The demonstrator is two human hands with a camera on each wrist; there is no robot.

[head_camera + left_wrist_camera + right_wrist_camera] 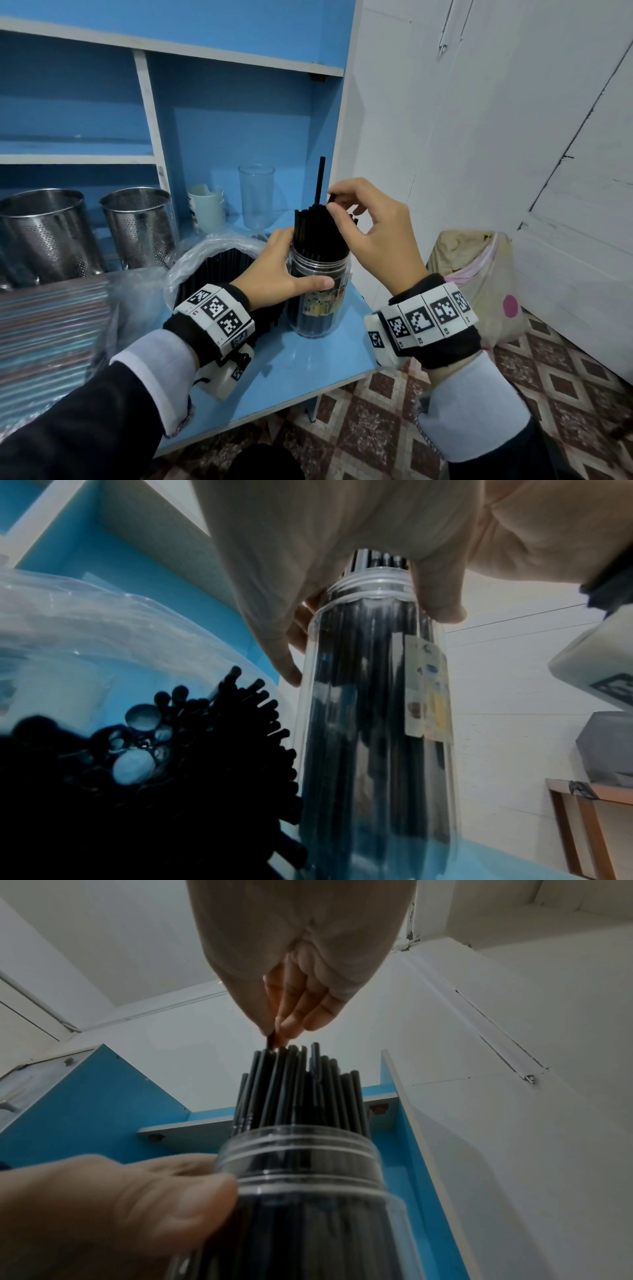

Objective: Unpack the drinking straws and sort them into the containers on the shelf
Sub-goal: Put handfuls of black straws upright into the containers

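Note:
A clear plastic jar (318, 308) (373, 723) (308, 1191) packed with black straws (317, 233) (301, 1091) stands near the right end of the blue shelf (308, 359). My left hand (284, 270) (342, 561) grips the jar just below its threaded neck. My right hand (370, 222) (294, 993) is above the jar and pinches the top of one black straw (331, 199) (271, 1040) between thumb and fingertips. One straw (320, 181) sticks up higher than the others. An open plastic bag of black straws (219, 270) (154, 764) lies left of the jar.
Two perforated steel holders (44, 233) (140, 226) stand at the back left, with a white cup (205, 209) and an empty clear cup (257, 195) behind the jar. A packet of striped straws (51, 329) lies at the left. A bagged bin (479, 284) stands on the floor to the right.

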